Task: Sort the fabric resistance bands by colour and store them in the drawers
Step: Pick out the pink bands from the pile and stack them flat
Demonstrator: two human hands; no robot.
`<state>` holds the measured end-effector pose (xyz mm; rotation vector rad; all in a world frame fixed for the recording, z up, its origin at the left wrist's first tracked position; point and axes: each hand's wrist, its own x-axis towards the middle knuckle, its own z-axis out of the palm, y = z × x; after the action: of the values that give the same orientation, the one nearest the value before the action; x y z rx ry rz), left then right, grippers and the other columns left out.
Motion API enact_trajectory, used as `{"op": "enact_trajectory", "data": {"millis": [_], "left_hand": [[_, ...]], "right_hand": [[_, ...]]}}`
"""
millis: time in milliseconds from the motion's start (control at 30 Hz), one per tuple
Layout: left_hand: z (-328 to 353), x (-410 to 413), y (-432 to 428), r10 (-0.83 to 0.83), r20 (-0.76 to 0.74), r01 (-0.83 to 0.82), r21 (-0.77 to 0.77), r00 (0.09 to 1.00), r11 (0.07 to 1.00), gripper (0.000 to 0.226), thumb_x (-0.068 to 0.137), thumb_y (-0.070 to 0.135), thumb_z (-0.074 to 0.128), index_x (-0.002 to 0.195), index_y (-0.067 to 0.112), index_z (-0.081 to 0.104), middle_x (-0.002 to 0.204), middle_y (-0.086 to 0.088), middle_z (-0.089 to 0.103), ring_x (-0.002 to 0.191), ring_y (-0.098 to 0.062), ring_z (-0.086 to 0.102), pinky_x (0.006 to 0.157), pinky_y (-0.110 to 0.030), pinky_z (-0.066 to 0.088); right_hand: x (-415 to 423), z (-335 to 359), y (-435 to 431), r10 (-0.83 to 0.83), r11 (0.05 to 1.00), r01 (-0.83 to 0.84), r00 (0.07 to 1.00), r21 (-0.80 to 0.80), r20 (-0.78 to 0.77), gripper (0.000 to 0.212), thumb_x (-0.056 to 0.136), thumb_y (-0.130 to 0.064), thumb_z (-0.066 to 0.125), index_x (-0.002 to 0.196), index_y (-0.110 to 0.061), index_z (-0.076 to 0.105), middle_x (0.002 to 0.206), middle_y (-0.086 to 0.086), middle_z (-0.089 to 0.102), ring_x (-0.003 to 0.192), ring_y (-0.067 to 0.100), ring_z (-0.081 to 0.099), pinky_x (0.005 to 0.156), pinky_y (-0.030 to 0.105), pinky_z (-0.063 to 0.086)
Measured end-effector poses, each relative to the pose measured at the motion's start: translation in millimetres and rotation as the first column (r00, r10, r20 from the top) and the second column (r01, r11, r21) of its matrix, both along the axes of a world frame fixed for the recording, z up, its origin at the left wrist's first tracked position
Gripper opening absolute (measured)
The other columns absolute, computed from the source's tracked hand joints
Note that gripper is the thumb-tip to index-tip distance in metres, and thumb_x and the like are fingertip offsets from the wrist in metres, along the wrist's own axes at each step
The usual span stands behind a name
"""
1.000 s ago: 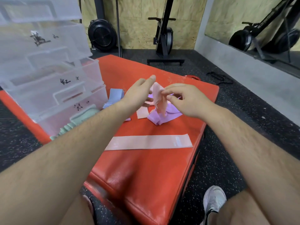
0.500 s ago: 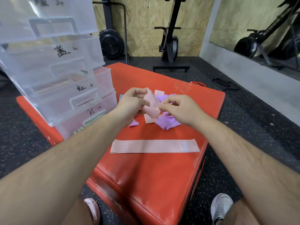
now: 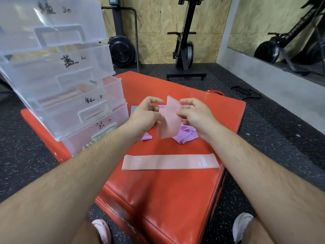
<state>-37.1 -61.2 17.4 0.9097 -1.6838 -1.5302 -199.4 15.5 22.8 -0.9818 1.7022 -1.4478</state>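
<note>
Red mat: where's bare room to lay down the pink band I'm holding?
Widest bare patch: the mat between the flat pink band and its near edge. Another lies beyond the purple bands, up to the far edge. Crowded: the middle, with those and a blue band beside the drawers.

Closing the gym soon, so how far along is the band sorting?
Partly done: green bands already sit in the bottom drawer. The left hand and right hand hold one pink band. Still out on the red pad: a second pink band lying flat, purple bands and a blue band.
</note>
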Motion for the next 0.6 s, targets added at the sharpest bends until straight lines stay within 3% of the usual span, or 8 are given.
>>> {"op": "enact_trajectory", "data": {"millis": [133,233,333,433,533,600], "left_hand": [[-6.4,-2.3,-5.8,0.033,0.104,-0.036,0.033,0.994,0.999,0.036,0.081,-0.005,0.065,0.108,0.019,0.060,0.098,-0.009,0.059,0.088,-0.023,0.060,0.086,-0.043,0.054],[-8.3,-2.0,-6.9,0.046,0.181,-0.048,0.008,0.982,0.999,0.030,0.085,0.008,0.069,0.110,0.021,0.060,0.103,-0.006,0.062,0.087,-0.020,0.061,0.091,-0.043,0.054],[-9.8,-2.8,-7.1,0.066,0.230,-0.058,-0.043,0.971,0.997,0.025,0.088,0.017,0.068,0.111,0.023,0.060,0.111,-0.005,0.066,0.090,-0.017,0.062,0.085,-0.037,0.054],[-11.4,-4.6,-7.3,0.106,0.286,-0.080,-0.101,0.952,0.992,0.025,0.088,0.026,0.070,0.112,0.022,0.063,0.113,-0.004,0.066,0.093,-0.016,0.061,0.073,-0.028,0.049],[-10.5,-5.9,-7.7,0.210,0.340,-0.160,-0.169,0.917,0.973,0.032,0.085,0.035,0.072,0.109,0.015,0.062,0.102,-0.002,0.065,0.084,-0.016,0.061,0.068,-0.030,0.051],[-7.7,-7.2,-6.6,0.210,0.297,-0.171,-0.151,0.932,0.974,0.033,0.087,0.038,0.070,0.098,0.008,0.059,0.090,-0.005,0.066,0.073,-0.015,0.063,0.064,-0.032,0.056]], "right_hand": [[5.1,-0.8,-0.5,0.025,0.999,-0.028,0.998,-0.043,-0.061,0.051,0.085,0.003,0.064,0.128,-0.021,0.053,0.107,0.002,0.069,0.076,0.013,0.064,0.059,0.024,0.051],[4.8,-3.2,-1.2,0.017,0.999,-0.021,0.994,-0.036,-0.104,0.046,0.085,0.001,0.065,0.124,-0.021,0.057,0.104,-0.001,0.071,0.082,0.016,0.067,0.065,0.029,0.053],[3.2,-6.2,-3.2,0.012,1.000,-0.015,0.993,-0.020,-0.119,0.034,0.085,-0.003,0.068,0.116,-0.018,0.063,0.103,0.004,0.073,0.089,0.019,0.070,0.065,0.026,0.052],[3.8,-6.7,-3.8,-0.012,1.000,0.008,0.994,-0.029,-0.109,0.029,0.085,-0.004,0.070,0.111,-0.017,0.063,0.099,0.005,0.072,0.081,0.015,0.068,0.063,0.023,0.049],[5.6,-7.0,-3.3,-0.025,0.999,0.021,0.994,-0.044,-0.102,0.025,0.085,-0.004,0.069,0.104,-0.018,0.062,0.091,0.001,0.067,0.077,0.013,0.063,0.064,0.024,0.049],[6.5,-7.1,-2.7,-0.027,0.998,0.022,0.994,-0.052,-0.110,0.021,0.084,-0.005,0.070,0.100,-0.018,0.063,0.088,0.000,0.065,0.077,0.013,0.062,0.065,0.025,0.049]]}}
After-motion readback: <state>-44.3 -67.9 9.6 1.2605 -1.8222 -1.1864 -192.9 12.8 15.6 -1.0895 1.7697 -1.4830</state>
